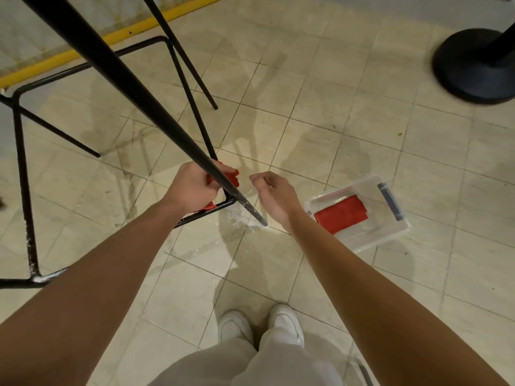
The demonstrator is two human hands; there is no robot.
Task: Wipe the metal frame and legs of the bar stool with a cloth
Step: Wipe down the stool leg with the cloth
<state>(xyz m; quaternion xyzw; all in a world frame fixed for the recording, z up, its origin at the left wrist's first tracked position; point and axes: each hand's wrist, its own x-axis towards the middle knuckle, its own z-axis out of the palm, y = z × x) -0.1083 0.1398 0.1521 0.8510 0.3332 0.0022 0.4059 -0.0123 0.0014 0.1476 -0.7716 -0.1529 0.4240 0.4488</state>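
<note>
The bar stool's black metal frame (pixel 25 174) fills the left half of the head view. Its near leg (pixel 133 93) slants down to the floor between my hands. My left hand (pixel 192 188) grips a red cloth (pixel 231 176) bunched against that leg, just above the corner of the lower footrest bar (pixel 206 213). My right hand (pixel 274 197) hovers just right of the leg's foot, fingers loosely curled and holding nothing. White residue marks the leg's tip and the left corner of the frame.
A clear plastic box (pixel 390 229) with a folded red cloth (pixel 341 215) inside lies on the tiled floor at my right. A black round stand base (pixel 471 68) sits at the far right. A yellow floor strip (pixel 117 37) runs behind the stool. My white shoes (pixel 262 324) are below.
</note>
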